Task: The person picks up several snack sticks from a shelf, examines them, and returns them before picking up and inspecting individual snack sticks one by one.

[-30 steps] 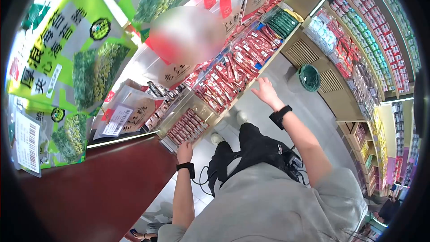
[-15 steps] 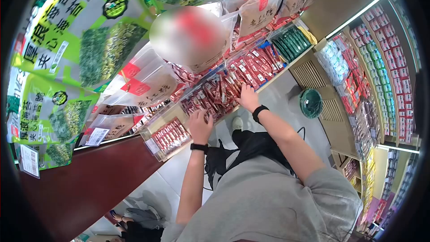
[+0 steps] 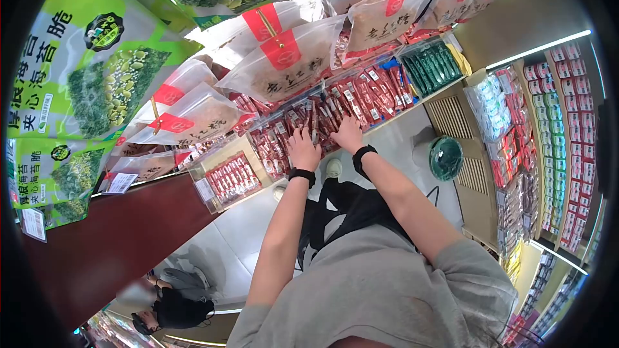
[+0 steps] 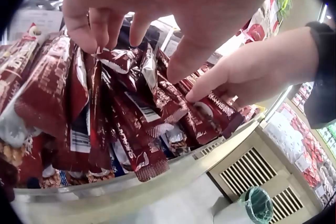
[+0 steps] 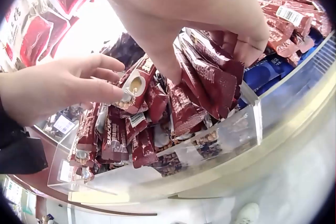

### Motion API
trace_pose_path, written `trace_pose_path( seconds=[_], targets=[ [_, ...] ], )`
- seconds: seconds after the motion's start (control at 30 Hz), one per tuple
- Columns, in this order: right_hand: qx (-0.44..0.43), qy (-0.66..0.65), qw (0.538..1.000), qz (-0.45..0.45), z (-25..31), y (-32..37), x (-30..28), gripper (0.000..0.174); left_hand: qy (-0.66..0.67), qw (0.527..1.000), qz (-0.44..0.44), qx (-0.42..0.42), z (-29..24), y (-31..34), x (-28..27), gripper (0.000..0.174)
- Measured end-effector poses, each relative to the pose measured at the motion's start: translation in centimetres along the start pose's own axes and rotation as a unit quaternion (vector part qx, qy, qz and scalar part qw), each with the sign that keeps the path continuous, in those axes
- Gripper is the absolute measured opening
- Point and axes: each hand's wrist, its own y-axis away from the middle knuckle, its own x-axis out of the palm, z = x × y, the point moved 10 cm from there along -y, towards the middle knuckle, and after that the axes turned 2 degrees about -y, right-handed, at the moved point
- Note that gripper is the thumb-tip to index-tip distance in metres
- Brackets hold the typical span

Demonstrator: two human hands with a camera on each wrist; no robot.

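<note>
Dark red, glossy packets (image 4: 139, 145) fill a clear-walled bin (image 5: 210, 153) in front of the person. The left hand (image 3: 304, 150) reaches down onto them, its fingertips and thumb spread apart at the packets' upper ends. In the right wrist view, a packet with a cup picture (image 5: 137, 85) lies right at the left thumb tip. The right hand (image 3: 348, 135) grips a few upright packets (image 5: 210, 79) between thumb and fingers, beside the left hand. Both hands wear black wrist straps.
A smaller bin of red-and-white packets (image 3: 233, 179) stands at the left, and green packets (image 3: 431, 67) lie at the right. Clear bags with red labels (image 3: 284, 58) hang above. A green-lined waste bin (image 3: 445, 158) stands on the floor. Another person (image 3: 177, 306) is at lower left.
Both hands have moved forward onto the red packets, the left also rightward from the smaller bin. The right hand has taken hold of packets. The head view has shifted.
</note>
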Motion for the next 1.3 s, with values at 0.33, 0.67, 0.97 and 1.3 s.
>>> trace_pose_path(
  seconds=[0.33,0.67,0.97,1.3],
  targets=[
    [-0.004,0.075,0.997,0.014,0.8,-1.4,-0.7,0.045,0.069,0.996,-0.036,0.030,-1.6,2.6,-5.2,0.050],
    [0.010,0.105,0.993,0.056,0.9,-2.2,-0.2,0.041,0.108,0.991,-0.068,-0.046,1.5,7.7,-12.3,0.038],
    [-0.045,0.127,0.991,0.016,1.3,-2.4,-1.9,0.040,0.109,0.992,-0.044,-0.047,2.8,9.8,-14.8,0.029],
    [-0.130,-0.064,0.980,0.139,5.3,2.4,-7.5,0.028,0.180,0.980,0.014,0.084,1.4,10.5,-18.3,0.023]
  ],
)
